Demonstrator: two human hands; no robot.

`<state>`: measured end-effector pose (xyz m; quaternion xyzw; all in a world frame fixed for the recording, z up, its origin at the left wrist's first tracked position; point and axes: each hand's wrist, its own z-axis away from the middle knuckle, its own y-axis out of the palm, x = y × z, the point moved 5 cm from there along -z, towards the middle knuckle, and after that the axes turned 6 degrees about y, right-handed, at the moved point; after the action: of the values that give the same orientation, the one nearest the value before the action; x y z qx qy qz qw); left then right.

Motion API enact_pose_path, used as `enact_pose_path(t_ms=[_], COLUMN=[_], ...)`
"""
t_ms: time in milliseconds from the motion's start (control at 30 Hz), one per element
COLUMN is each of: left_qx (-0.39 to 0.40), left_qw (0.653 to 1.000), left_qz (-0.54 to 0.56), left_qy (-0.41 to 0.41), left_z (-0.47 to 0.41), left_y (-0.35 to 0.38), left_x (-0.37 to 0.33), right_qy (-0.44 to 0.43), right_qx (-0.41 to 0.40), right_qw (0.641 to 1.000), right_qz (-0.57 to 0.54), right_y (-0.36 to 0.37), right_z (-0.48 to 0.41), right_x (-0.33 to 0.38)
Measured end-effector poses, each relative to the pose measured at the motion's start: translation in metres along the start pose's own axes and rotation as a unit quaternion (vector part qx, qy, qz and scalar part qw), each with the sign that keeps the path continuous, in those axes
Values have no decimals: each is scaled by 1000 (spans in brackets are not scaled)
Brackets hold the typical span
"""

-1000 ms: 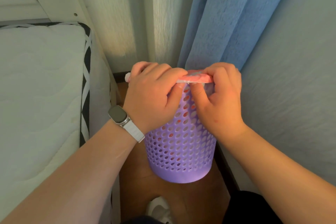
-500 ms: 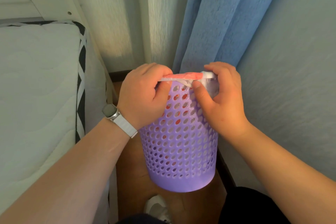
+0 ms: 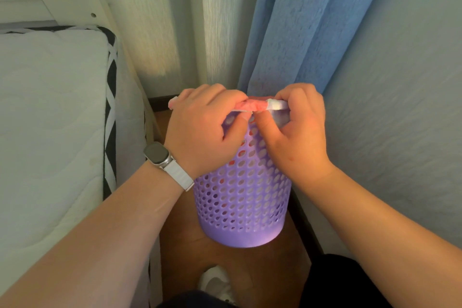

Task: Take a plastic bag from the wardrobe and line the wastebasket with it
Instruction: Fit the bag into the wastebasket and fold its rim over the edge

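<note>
- My left hand (image 3: 205,130) and right hand (image 3: 296,130) both pinch the rolled edge of the plastic bag (image 3: 255,105) at the near rim of the purple wastebasket (image 3: 243,197).
- The pink roll runs left to right between my fists (thumbs underneath, nearly touching).
- Pink shows through the holes, so the bag hangs inside, I think.
- Next, I would fold outward, down, toward me.

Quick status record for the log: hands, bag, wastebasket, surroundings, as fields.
left hand: closed on the plastic bag at the rim, watch on wrist
right hand: closed on the bag at the rim
plastic bag: pink and white, bunched edge stretched between the hands; pink shows through the holes
wastebasket: purple, perforated, upright on the wooden floor
surroundings: mattress to the left, blue curtain behind, wall to the right
</note>
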<state>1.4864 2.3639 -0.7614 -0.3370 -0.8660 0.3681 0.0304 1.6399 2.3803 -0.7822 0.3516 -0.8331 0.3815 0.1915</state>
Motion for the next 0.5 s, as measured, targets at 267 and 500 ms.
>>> enact_pose_path(t_ms=[267, 500], left_qx=[-27, -48], left_qw=[999, 997], left_qz=[16, 43], left_qy=[-43, -46], left_z=[0, 2], left_y=[-2, -1], left_x=[10, 13], right_qy=[-18, 1], right_qx=[60, 92], right_qw=[998, 994], right_qz=[-21, -59], right_y=[-5, -20], right_z=[-2, -1], right_x=[-2, -21])
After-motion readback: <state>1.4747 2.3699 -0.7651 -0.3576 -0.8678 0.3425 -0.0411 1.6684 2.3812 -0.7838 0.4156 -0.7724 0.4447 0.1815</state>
